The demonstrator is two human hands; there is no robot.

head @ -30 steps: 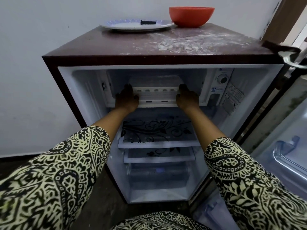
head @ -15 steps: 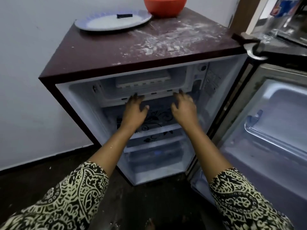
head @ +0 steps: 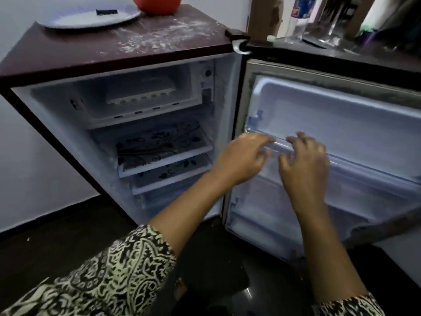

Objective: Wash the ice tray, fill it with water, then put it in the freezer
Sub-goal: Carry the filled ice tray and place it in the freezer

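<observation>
The white ice tray (head: 141,92) lies inside the freezer compartment (head: 95,117) at the top of the small open fridge, with no hand on it. My left hand (head: 241,159) and my right hand (head: 304,166) are both out of the fridge and in front of the open door (head: 341,115). They hover side by side at the door's clear shelf rail (head: 355,163). Both hands have loosely curled fingers and hold nothing. I cannot tell whether the fingertips touch the rail.
Patterned glass shelves (head: 164,153) sit below the freezer. On the dusty maroon fridge top (head: 114,49) stand a white plate (head: 88,19) and an orange bowl (head: 157,4). A water bottle (head: 300,17) stands on the dark counter behind the door. The floor is dark.
Both hands let go of the ice tray, leaving it in the freezer compartment, then drew back and swung right to the open door. My view turned right as well.
</observation>
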